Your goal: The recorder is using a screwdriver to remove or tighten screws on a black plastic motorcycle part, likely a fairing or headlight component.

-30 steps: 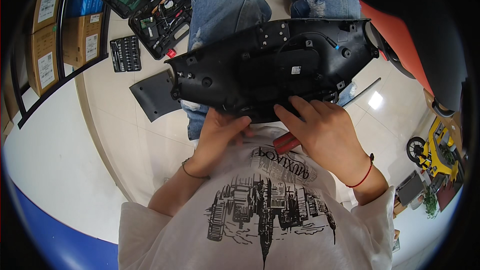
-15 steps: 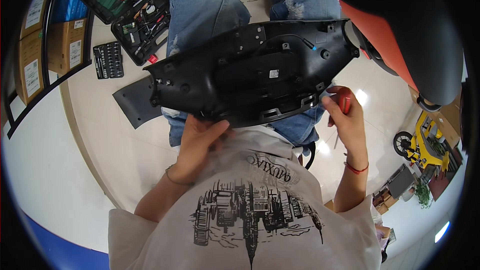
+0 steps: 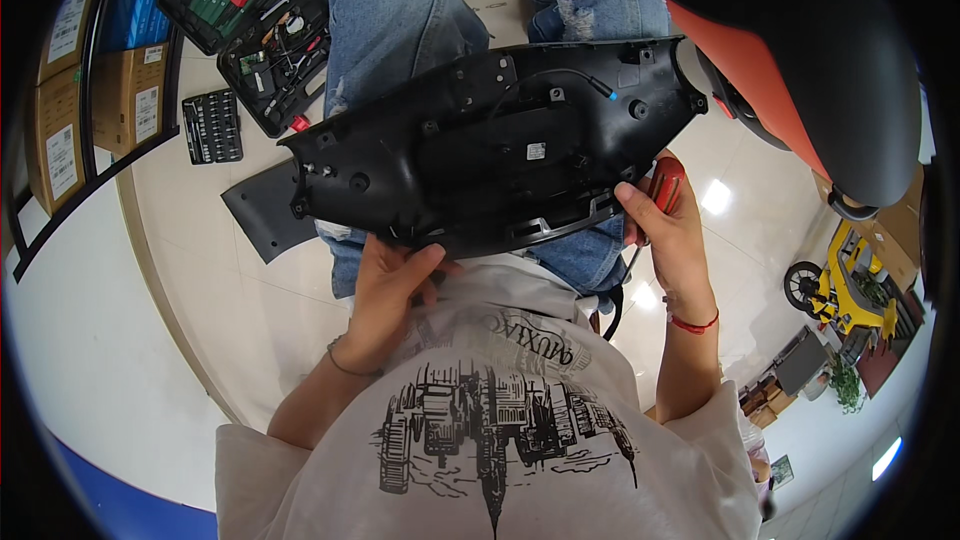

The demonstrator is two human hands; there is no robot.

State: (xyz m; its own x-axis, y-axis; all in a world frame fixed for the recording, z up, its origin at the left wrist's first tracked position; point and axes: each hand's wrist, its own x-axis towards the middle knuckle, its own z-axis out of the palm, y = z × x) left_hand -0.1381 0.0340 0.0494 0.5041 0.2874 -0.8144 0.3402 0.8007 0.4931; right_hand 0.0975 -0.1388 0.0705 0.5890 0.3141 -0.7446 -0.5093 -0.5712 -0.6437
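Observation:
A long black plastic cover [image 3: 400, 225] lies across my thighs with its hollow, ribbed inside facing up. A thin black cable with a blue-tipped connector [image 3: 606, 92] runs over its far right part. My left hand [image 3: 385, 280] is closed on the cover's near edge, thumb on top and fingers partly hidden beneath. At the near right edge, my right hand [image 3: 675, 245] rests its thumb against the cover. That same hand grips a red-handled screwdriver [image 3: 667, 180], its shaft pointing down toward me. A flat dark panel [image 3: 262, 212] sticks out past the cover's left end.
An open tool case [image 3: 275, 65] and a socket set [image 3: 212, 127] lie on the floor at far left. Boxes fill a shelf [image 3: 130, 95] beyond them. A red and black vehicle with a seat [image 3: 845, 70] stands close at far right; a yellow small motorbike [image 3: 850, 285] is farther right.
My right hand has moved left with the screwdriver, and its thumb now meets the cover's near right edge. The cover has shifted slightly left in view. My left hand keeps its hold.

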